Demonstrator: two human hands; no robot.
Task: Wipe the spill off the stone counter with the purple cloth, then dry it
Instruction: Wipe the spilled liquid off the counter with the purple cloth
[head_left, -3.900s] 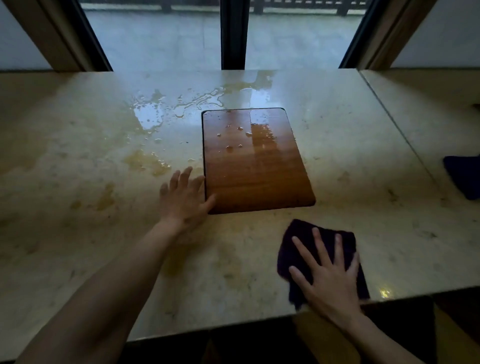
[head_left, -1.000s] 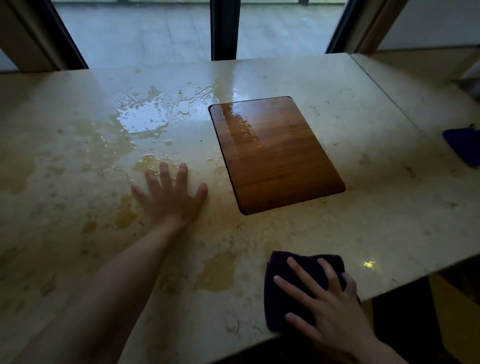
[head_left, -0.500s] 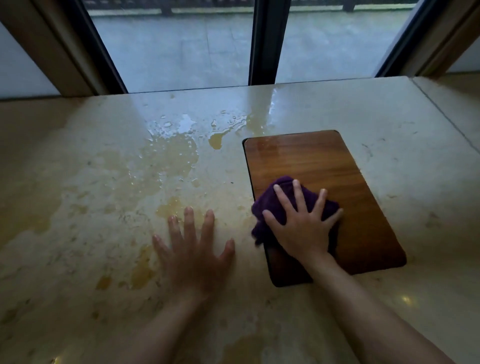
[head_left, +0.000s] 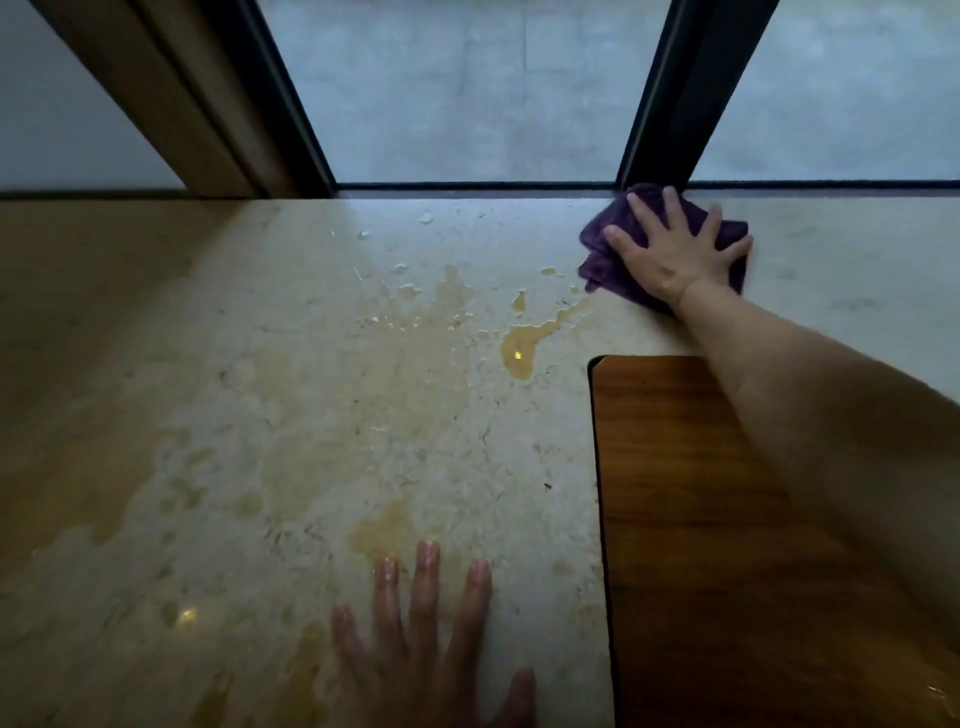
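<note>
Head | right hand (head_left: 675, 254) flat, pressing one purple cloth (head_left: 602, 249) | left hand (head_left: 421, 649) flat on counter (head_left: 260, 415)

A home, by the look of it: a polished stone counter (head_left: 311, 415) with an inset wood panel (head_left: 701, 519) runs along a large dark-framed window (head_left: 467, 93) facing a paved terrace (head_left: 519, 130).

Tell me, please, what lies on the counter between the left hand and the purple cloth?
In the head view, wet stone counter: amber puddles and droplets of the spill lie between the left hand and the purple cloth.
</note>
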